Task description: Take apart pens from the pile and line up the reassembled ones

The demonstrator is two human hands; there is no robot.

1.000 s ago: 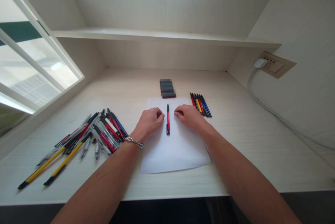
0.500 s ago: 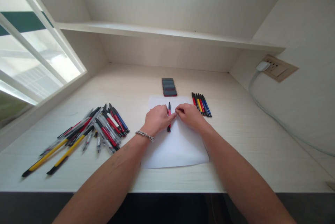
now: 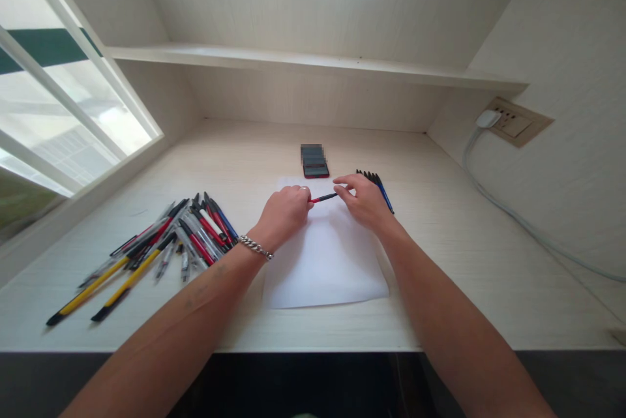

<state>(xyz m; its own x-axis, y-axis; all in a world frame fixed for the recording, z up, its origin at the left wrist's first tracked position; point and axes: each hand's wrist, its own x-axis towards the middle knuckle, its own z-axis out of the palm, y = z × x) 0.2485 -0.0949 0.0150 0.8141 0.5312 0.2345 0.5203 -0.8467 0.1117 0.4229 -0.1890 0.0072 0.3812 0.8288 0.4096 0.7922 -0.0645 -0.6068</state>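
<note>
We hold the red pen crosswise, our left hand pinching one end and our right hand pinching the other, over the white paper on the tabletop.

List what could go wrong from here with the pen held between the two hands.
1. The red plastic pen with black ends is pinched only at its ends by the left hand and right hand; it might slip and drop onto the white paper sheet.
2. The right hand hides part of the neat row of coloured pens and could knock it askew.
</note>
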